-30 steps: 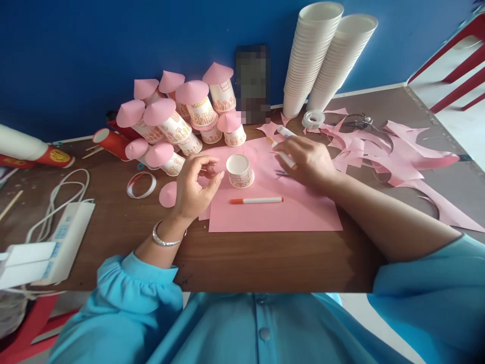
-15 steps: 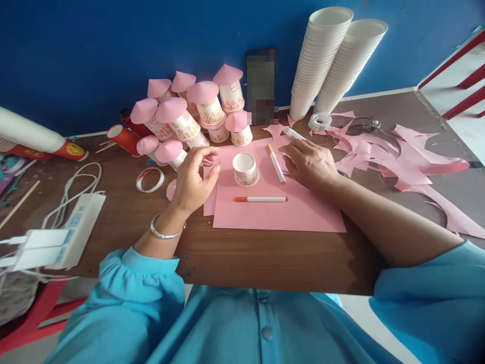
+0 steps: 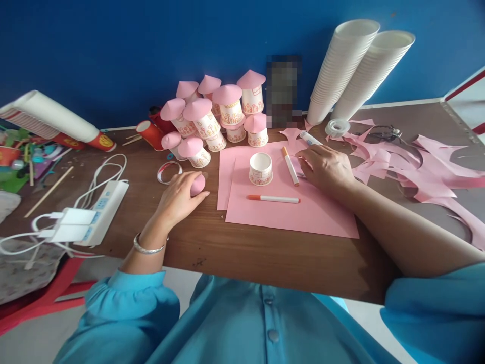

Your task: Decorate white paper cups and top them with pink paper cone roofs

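My left hand (image 3: 178, 196) lies on the brown table with its fingers curled over a small pink paper circle (image 3: 197, 185), left of the pink paper sheet (image 3: 291, 210). My right hand (image 3: 326, 167) rests palm down at the sheet's upper right, fingers loosely flat, next to a white marker with an orange cap (image 3: 290, 165). Whether anything lies under it is hidden. A small decorated paper cup (image 3: 260, 168) stands mouth up on the sheet between my hands. An orange pen (image 3: 273, 199) lies on the sheet in front of the cup.
Several cups with pink cone roofs (image 3: 223, 114) cluster at the back. Two leaning stacks of white cups (image 3: 359, 71) stand back right, with a tape roll (image 3: 338, 127), scissors (image 3: 386, 133) and pink paper scraps (image 3: 428, 169). A power strip with cables (image 3: 93, 215) and a tape ring (image 3: 168, 172) lie left.
My left hand has dropped from a raised pinch beside the cup down onto the pink circle on the table. My right hand has let the marker lie on the sheet. The view shifted left.
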Tool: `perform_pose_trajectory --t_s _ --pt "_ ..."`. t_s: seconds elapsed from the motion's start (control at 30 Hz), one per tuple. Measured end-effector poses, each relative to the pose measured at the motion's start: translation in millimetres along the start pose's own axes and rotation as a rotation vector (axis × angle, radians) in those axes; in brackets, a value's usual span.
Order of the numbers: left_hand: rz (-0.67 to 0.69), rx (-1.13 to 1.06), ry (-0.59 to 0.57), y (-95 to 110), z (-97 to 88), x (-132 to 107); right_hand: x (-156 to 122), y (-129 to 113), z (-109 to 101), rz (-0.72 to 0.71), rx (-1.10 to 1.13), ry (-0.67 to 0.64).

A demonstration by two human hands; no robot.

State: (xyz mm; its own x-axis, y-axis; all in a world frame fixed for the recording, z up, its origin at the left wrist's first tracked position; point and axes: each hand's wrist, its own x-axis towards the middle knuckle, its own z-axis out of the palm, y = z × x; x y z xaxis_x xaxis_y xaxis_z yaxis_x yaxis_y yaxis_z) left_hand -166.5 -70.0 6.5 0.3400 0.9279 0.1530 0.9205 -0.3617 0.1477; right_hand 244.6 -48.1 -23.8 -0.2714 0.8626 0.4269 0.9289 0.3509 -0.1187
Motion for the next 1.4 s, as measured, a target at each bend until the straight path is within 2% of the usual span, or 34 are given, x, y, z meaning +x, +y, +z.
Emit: perform_pose_trajectory --t_s 0.17,0.3,0.43,0.53,0.6,0.7,0.8,0.9,1.03,1.17,1.23,1.3,1.4 --pt "-0.004 -0.011 0.057 -3.8 0.5 3.1 1.8 -2.8 -7.4 -0.003 -0.033 0.027" --pt "0.013 -0.026 0.118 -8.2 -5.1 6.0 3.9 -13.5 -25.4 -0.037 -0.011 0.017" --pt "0.025 -0.059 0.164 -6.2 -14.4 5.9 -1.0 -33.1 -46.2 -0.123 -0.003 -0.149" --pt "0.08 -0.136 0.198 11.1 -17.4 8.8 -12.1 -50.5 -54.0 -0.217 0.0 -0.319" --pt "0.144 -0.206 0.218 30.3 -15.6 13.7 -21.2 -61.2 -53.2 -0.284 -0.017 -0.376" --pt "0.225 -0.265 0.197 62.5 -10.3 24.3 -33.7 -72.3 -47.3 -0.353 -0.077 -0.358" --pt "0.31 -0.312 0.211 86.9 -6.5 36.7 -39.1 -73.6 -45.9 -0.353 -0.11 -0.338" --pt "0.368 -0.391 0.273 96.0 -4.2 50.8 -30.1 -60.0 -53.3 -0.293 -0.099 -0.255" --pt "0.287 -0.555 0.321 92.4 3.2 72.4 4.7 -20.1 -56.9 -0.008 -0.137 -0.111" --pt "0.164 -0.753 0.329 88.2 15.7 89.6 35.3 13.8 -37.0 0.233 -0.182 -0.208" --pt "0.151 -0.813 0.327 87.2 19.8 94.5 40.2 19.7 -25.7 0.266 -0.166 -0.236" --pt "0.164 -0.84 0.326 86.7 20.0 97.2 39.9 18.9 -20.2 0.285 -0.15 -0.21" --pt "0.23 -0.861 0.334 88.4 11.8 97.9 38.4 8.4 -27.6 0.306 0.026 -0.033"
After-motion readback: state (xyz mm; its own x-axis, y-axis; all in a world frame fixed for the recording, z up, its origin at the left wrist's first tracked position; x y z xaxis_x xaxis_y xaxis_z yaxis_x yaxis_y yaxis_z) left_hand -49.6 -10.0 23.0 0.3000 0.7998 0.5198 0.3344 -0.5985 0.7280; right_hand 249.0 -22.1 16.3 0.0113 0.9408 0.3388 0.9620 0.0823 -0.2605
